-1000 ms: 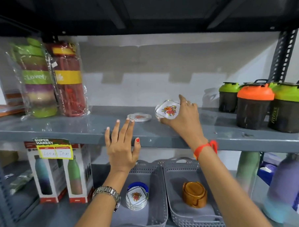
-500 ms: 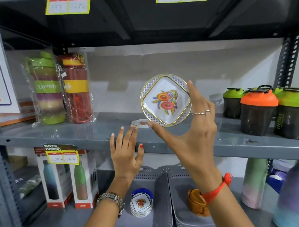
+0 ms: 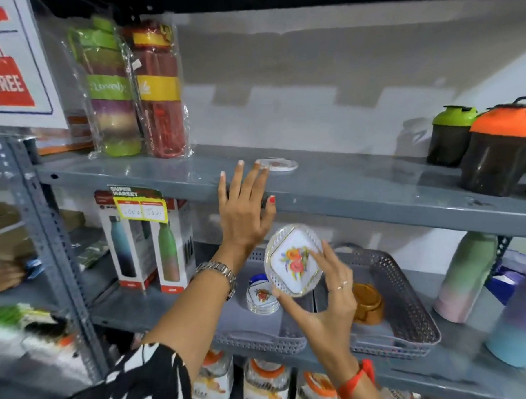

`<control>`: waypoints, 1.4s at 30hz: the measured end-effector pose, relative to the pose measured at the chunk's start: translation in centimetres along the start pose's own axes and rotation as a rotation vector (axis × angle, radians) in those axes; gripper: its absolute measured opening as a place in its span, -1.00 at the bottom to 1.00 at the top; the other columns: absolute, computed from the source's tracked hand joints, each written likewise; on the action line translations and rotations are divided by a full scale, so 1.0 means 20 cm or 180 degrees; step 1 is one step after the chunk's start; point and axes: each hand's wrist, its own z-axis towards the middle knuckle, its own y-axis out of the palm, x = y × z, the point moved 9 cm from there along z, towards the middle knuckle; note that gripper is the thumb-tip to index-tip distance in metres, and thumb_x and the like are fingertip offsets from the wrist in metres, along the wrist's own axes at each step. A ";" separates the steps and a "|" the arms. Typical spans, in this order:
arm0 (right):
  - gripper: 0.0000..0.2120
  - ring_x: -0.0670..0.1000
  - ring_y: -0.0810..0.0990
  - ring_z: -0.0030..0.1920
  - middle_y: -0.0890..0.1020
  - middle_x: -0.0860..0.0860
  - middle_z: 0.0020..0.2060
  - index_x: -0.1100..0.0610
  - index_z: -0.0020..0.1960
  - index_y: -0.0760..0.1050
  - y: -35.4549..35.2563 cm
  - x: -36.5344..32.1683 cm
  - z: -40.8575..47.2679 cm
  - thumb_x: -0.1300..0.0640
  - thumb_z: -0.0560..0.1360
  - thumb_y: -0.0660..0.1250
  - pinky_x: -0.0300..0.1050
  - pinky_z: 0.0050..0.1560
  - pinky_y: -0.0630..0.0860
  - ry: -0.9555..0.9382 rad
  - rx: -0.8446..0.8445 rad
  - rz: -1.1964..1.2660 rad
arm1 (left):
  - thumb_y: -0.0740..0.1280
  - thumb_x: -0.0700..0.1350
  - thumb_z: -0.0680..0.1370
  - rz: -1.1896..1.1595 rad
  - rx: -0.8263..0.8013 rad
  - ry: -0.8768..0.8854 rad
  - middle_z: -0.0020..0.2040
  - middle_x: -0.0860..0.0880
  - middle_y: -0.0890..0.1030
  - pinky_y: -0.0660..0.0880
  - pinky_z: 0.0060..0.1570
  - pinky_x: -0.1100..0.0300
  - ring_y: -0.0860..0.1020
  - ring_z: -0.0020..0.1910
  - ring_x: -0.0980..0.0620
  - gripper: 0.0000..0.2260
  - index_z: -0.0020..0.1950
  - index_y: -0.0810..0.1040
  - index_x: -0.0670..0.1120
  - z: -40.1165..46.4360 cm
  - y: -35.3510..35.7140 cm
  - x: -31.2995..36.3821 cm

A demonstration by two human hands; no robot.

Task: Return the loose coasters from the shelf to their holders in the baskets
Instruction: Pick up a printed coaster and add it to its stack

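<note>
Both hands differ: right hand (image 3: pixel 323 299) grips a coaster (image 3: pixel 294 259) by its rim above the baskets (image 3: pixel 411 307), left hand (image 3: pixel 245 209) spread empty

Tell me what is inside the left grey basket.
The left grey basket holds a blue-backed holder with a stack of floral coasters. The right hand and its held coaster cover the basket's right part, so anything there is hidden.

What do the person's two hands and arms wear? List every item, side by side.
Left hand: red-painted thumbnail, pale nails on the fingers, a silver metal link wristwatch at the wrist, and a black-and-white patterned sleeve on the upper arm. Right hand: a thin silver ring on one finger and a red-orange wristband.
</note>
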 end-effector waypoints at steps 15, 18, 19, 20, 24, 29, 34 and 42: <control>-0.50 0.11 0.61 -0.07 0.68 0.10 -0.14 0.14 -0.25 0.38 0.85 0.85 -0.27 -0.33 0.36 0.31 -0.04 0.09 0.50 0.0951 -0.2916 -0.2371 | -0.07 0.08 0.64 -0.0019 0.0443 0.0034 0.31 -0.09 0.52 0.19 0.38 -0.15 0.38 0.36 -0.14 -0.54 0.35 0.43 -0.11 -0.01 0.02 -0.01; -0.53 0.10 0.61 -0.07 0.67 0.08 -0.13 0.12 -0.23 0.38 0.91 0.89 -0.27 -0.31 0.40 0.28 0.00 0.13 0.46 0.0862 -0.2964 -0.2487 | -0.07 0.07 0.64 -0.0018 0.0510 0.0052 0.29 -0.08 0.54 0.19 0.38 -0.14 0.39 0.35 -0.14 -0.54 0.34 0.45 -0.11 -0.01 0.03 -0.02; -0.54 0.09 0.62 -0.06 0.67 0.07 -0.13 0.11 -0.22 0.40 0.93 0.90 -0.26 -0.32 0.41 0.27 0.01 0.16 0.41 0.0805 -0.3000 -0.2562 | -0.07 0.07 0.64 -0.0012 0.0529 0.0054 0.28 -0.08 0.54 0.18 0.39 -0.13 0.40 0.35 -0.14 -0.55 0.34 0.44 -0.10 -0.01 0.03 -0.01; -0.54 0.09 0.62 -0.07 0.67 0.06 -0.14 0.10 -0.22 0.42 0.93 0.92 -0.25 -0.33 0.41 0.26 0.03 0.19 0.36 0.0754 -0.3038 -0.2632 | -0.07 0.07 0.64 -0.0006 0.0556 0.0052 0.28 -0.07 0.55 0.18 0.39 -0.12 0.40 0.35 -0.13 -0.56 0.35 0.43 -0.09 -0.01 0.03 -0.01; -0.52 0.08 0.58 -0.02 0.66 0.03 -0.18 0.09 -0.25 0.48 0.97 0.97 -0.23 -0.34 0.44 0.19 0.07 0.26 0.23 0.0399 -0.3242 -0.3037 | -0.08 0.07 0.65 -0.0015 0.0674 -0.0006 0.25 -0.06 0.57 0.19 0.38 -0.10 0.41 0.34 -0.11 -0.56 0.34 0.42 -0.07 -0.02 0.03 -0.02; -0.49 0.12 0.43 0.19 0.63 0.09 0.07 0.12 0.06 0.57 0.99 1.03 -0.21 -0.29 0.46 0.21 0.07 0.24 0.25 0.0413 -0.3177 -0.3254 | -0.09 0.07 0.65 0.0011 0.0725 0.0004 0.23 -0.04 0.58 0.19 0.37 -0.07 0.41 0.33 -0.09 -0.57 0.33 0.42 -0.06 -0.02 0.03 -0.01; -0.52 0.13 0.47 0.14 0.63 0.06 0.03 0.10 0.04 0.58 0.93 0.92 -0.17 -0.28 0.43 0.24 0.06 0.12 0.36 0.0509 -0.2589 -0.2962 | -0.09 0.07 0.64 0.0009 0.0712 0.0007 0.23 -0.04 0.58 0.21 0.36 -0.06 0.42 0.32 -0.09 -0.57 0.33 0.43 -0.05 -0.02 0.03 -0.01; -0.71 0.06 0.45 -0.49 0.55 -0.05 -0.54 0.07 -0.44 0.52 0.31 0.16 0.11 0.01 0.43 0.34 -0.09 -0.46 0.37 -0.0755 0.0389 -0.1555 | -0.07 0.07 0.64 -0.0029 0.0525 -0.0034 0.27 -0.04 0.56 0.17 0.38 -0.07 0.40 0.35 -0.10 -0.57 0.35 0.43 -0.06 -0.02 0.03 -0.01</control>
